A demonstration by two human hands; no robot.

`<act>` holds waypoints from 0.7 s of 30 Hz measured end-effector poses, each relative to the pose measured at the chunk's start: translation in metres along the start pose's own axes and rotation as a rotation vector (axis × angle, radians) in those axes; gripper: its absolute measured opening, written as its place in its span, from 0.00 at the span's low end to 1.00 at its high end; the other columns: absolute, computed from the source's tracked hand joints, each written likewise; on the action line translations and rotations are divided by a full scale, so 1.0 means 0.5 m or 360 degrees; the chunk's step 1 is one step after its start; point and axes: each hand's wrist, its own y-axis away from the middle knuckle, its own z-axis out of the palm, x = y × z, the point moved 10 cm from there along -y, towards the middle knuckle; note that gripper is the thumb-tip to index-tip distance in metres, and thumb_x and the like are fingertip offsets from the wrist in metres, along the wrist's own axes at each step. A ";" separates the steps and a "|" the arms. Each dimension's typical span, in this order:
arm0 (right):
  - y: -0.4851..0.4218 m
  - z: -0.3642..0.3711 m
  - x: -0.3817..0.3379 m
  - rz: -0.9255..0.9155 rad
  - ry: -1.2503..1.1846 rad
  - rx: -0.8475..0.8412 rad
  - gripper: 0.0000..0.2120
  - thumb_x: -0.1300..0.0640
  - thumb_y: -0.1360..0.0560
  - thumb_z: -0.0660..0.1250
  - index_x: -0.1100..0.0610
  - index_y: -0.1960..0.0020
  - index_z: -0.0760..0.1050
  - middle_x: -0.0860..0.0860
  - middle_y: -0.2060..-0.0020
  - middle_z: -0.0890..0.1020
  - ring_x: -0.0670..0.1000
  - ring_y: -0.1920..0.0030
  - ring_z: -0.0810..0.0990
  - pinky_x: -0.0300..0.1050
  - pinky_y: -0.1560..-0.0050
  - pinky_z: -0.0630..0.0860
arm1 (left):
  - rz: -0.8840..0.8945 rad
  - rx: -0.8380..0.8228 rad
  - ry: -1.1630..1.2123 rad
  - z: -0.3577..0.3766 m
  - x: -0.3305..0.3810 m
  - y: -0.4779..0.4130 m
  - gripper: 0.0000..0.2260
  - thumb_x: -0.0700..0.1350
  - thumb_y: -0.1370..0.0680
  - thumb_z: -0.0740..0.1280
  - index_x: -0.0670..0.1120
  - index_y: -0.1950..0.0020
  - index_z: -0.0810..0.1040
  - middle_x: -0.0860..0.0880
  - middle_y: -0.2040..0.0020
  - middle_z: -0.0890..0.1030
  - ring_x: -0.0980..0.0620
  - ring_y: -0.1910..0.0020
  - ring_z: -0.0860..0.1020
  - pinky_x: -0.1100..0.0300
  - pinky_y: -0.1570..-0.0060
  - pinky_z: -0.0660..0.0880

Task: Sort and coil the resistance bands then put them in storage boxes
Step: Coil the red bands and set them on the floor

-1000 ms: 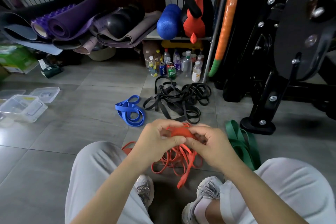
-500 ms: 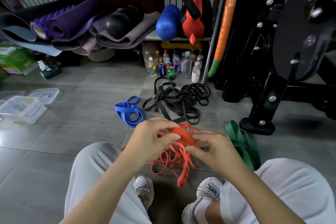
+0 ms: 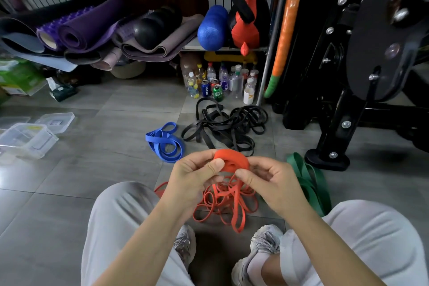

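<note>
Both hands hold an orange resistance band coil (image 3: 232,160) above the floor between my knees. My left hand (image 3: 195,174) pinches the coil's left side with thumb and fingers. My right hand (image 3: 269,181) pinches its lower right edge. Loose orange bands (image 3: 222,204) lie tangled on the tiles below the coil. A blue band (image 3: 164,144) lies ahead to the left, a black pile (image 3: 225,125) beyond it, and a green band (image 3: 311,181) to the right. Clear plastic storage boxes (image 3: 27,139) sit at the far left.
Bottles and cans (image 3: 220,83) stand behind the black bands under a shelf. Rolled mats (image 3: 92,30) are stacked at the back left. A black gym machine's base (image 3: 329,158) stands close on the right. Grey floor tiles (image 3: 92,158) stretch between me and the boxes.
The coil has grown a little and sits slightly higher. My hands have parted, with my right hand shifted to the coil's lower right edge.
</note>
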 end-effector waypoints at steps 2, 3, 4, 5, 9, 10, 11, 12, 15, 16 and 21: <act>0.003 -0.001 -0.006 -0.0046 0.0019 0.0020 0.08 0.60 0.29 0.72 0.53 0.51 0.82 0.52 0.59 0.85 0.53 0.58 0.84 0.51 0.53 0.81 | -0.0077 0.0006 0.0019 0.005 -0.013 0.005 0.08 0.41 0.30 0.69 0.45 0.52 0.84 0.46 0.58 0.85 0.54 0.62 0.83 0.67 0.66 0.76; 0.005 -0.003 -0.005 -0.0059 0.0092 0.0019 0.07 0.60 0.29 0.72 0.52 0.52 0.82 0.51 0.60 0.85 0.51 0.58 0.84 0.50 0.53 0.81 | -0.0086 0.0026 -0.0144 0.001 -0.012 0.007 0.08 0.41 0.29 0.70 0.47 0.52 0.84 0.46 0.58 0.85 0.54 0.62 0.83 0.67 0.66 0.77; 0.005 -0.005 -0.001 -0.0063 0.0208 0.0009 0.07 0.60 0.29 0.72 0.51 0.52 0.82 0.49 0.61 0.85 0.47 0.59 0.83 0.47 0.54 0.80 | -0.0051 0.0036 -0.0455 -0.005 -0.004 0.006 0.08 0.41 0.29 0.71 0.51 0.51 0.83 0.48 0.57 0.85 0.55 0.60 0.82 0.66 0.64 0.76; 0.005 -0.007 0.001 -0.0083 0.0376 -0.0012 0.07 0.59 0.29 0.72 0.50 0.52 0.82 0.45 0.63 0.84 0.43 0.61 0.82 0.42 0.55 0.79 | 0.0012 0.0024 -0.0860 -0.008 0.009 0.004 0.12 0.41 0.28 0.72 0.55 0.49 0.81 0.52 0.55 0.84 0.58 0.58 0.82 0.67 0.61 0.75; 0.006 0.012 -0.034 -0.0379 0.1045 -0.0108 0.08 0.51 0.30 0.73 0.50 0.51 0.82 0.32 0.68 0.74 0.38 0.63 0.76 0.35 0.61 0.72 | 0.0326 -0.0301 -0.1973 0.047 0.052 -0.002 0.13 0.49 0.29 0.73 0.58 0.46 0.79 0.61 0.54 0.77 0.62 0.52 0.75 0.67 0.52 0.70; 0.008 0.017 -0.042 -0.0428 0.1092 -0.0120 0.08 0.50 0.31 0.72 0.49 0.52 0.82 0.35 0.67 0.75 0.41 0.64 0.77 0.39 0.63 0.73 | 0.0375 -0.0381 -0.2098 0.064 0.056 -0.002 0.11 0.50 0.28 0.72 0.55 0.46 0.80 0.60 0.55 0.76 0.59 0.53 0.75 0.63 0.51 0.72; 0.009 0.020 -0.052 -0.0472 0.1125 -0.0112 0.08 0.49 0.31 0.71 0.49 0.54 0.82 0.39 0.66 0.78 0.46 0.64 0.79 0.41 0.63 0.74 | 0.0399 -0.0421 -0.2161 0.073 0.061 -0.002 0.10 0.49 0.28 0.72 0.53 0.47 0.81 0.59 0.56 0.76 0.57 0.54 0.75 0.59 0.51 0.72; 0.010 0.022 -0.059 -0.0505 0.1165 -0.0099 0.08 0.47 0.32 0.70 0.49 0.55 0.82 0.41 0.65 0.79 0.48 0.64 0.79 0.41 0.64 0.74 | 0.0403 -0.0431 -0.2171 0.078 0.065 -0.004 0.10 0.49 0.27 0.71 0.51 0.47 0.81 0.58 0.57 0.75 0.56 0.54 0.75 0.58 0.51 0.72; 0.007 0.027 -0.058 -0.0512 0.1277 -0.0139 0.13 0.44 0.31 0.67 0.51 0.54 0.81 0.45 0.64 0.80 0.50 0.62 0.80 0.43 0.63 0.75 | 0.0432 -0.0437 -0.2102 0.080 0.071 -0.008 0.09 0.45 0.27 0.72 0.49 0.48 0.81 0.60 0.59 0.73 0.57 0.57 0.73 0.60 0.51 0.72; 0.006 0.027 -0.057 -0.0519 0.1270 -0.0150 0.13 0.45 0.30 0.67 0.52 0.53 0.81 0.46 0.63 0.80 0.50 0.61 0.80 0.44 0.62 0.75 | 0.0457 -0.0437 -0.2084 0.083 0.071 -0.007 0.08 0.44 0.27 0.71 0.48 0.48 0.81 0.60 0.60 0.72 0.59 0.58 0.72 0.61 0.52 0.71; -0.003 -0.001 -0.030 -0.0320 0.0803 -0.0087 0.09 0.50 0.29 0.72 0.51 0.50 0.81 0.43 0.61 0.80 0.42 0.62 0.77 0.42 0.59 0.76 | 0.0497 -0.0219 -0.1815 0.064 0.077 -0.004 0.05 0.42 0.27 0.70 0.51 0.53 0.80 0.59 0.60 0.75 0.59 0.57 0.73 0.64 0.54 0.72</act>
